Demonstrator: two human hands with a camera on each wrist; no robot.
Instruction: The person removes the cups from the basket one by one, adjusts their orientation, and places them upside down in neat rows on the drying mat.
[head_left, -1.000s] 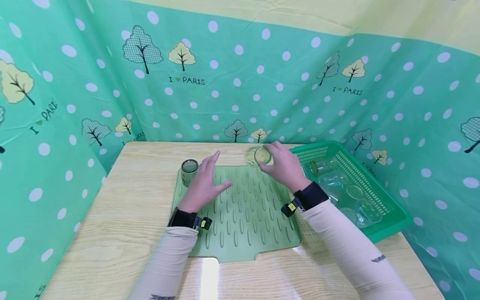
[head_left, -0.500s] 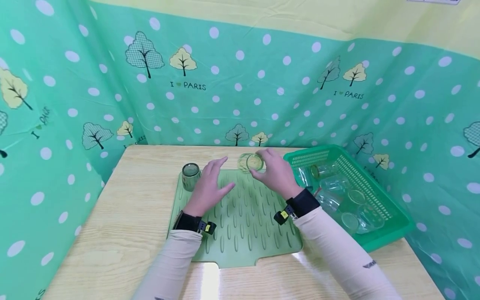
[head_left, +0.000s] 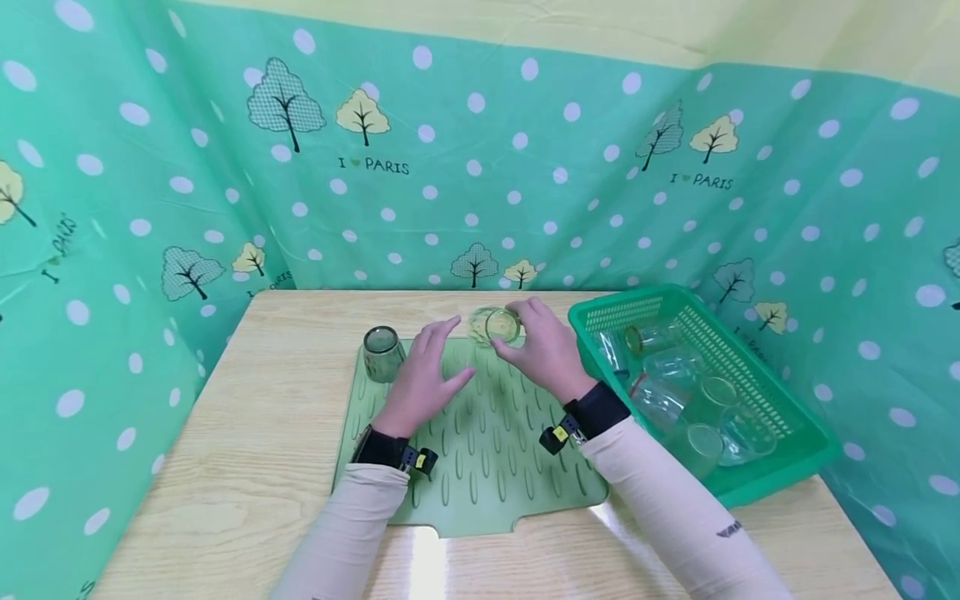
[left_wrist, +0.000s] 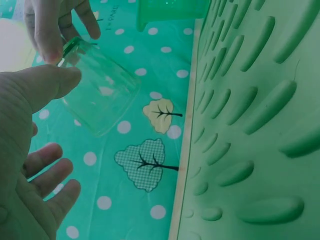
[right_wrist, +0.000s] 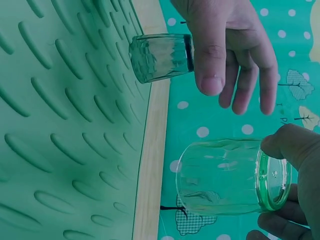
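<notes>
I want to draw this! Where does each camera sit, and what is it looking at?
Head: looks down on the table, both hands and sleeves in view; right hand holds a glass.
Left wrist: looks along the green mat; left hand open.
Right wrist: looks across the mat; right fingers around the glass.
Shared: all show that glass and the mat.

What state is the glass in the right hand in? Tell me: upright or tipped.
Tipped. The glass lies sideways in the right hand, held above the mat.
</notes>
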